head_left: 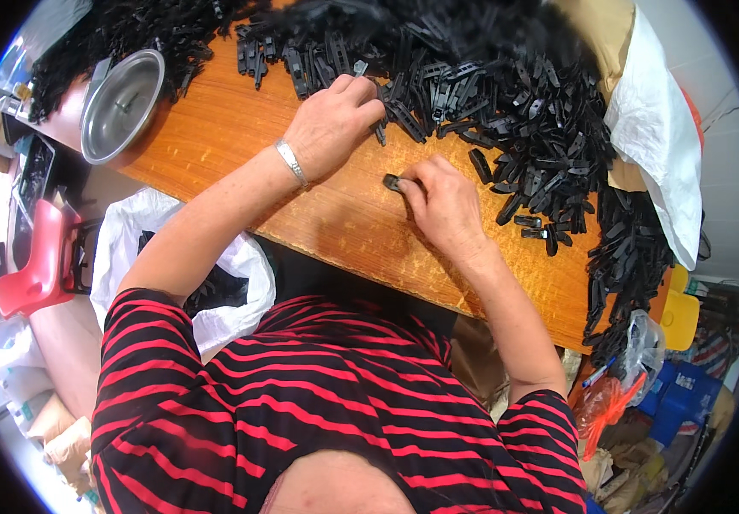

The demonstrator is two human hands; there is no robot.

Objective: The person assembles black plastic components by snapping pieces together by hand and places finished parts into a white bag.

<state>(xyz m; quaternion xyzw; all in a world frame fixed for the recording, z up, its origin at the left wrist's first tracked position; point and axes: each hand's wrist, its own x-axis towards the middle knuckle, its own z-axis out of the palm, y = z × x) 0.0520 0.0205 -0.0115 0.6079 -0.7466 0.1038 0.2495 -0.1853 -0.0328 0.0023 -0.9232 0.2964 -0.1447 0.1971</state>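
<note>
A big heap of small black plastic parts [549, 128] covers the far and right side of the wooden table [326, 231]. My left hand [331, 124], with a silver band at the wrist, is closed at the near edge of the heap. A grey tip shows above its fingers and a thin dark end below them, but what they grip is mostly hidden. My right hand [446, 206] is nearer to me and to the right, just above the bare wood. Its thumb and fingers pinch one short black plastic part [392, 182].
A steel bowl [122, 107] sits tilted at the table's left end. Below the left edge hangs a white sack [254, 274] with black parts inside. A red chair [44, 257] stands at left. White sheeting [656, 128] borders the heap at right, near a blue box [682, 398].
</note>
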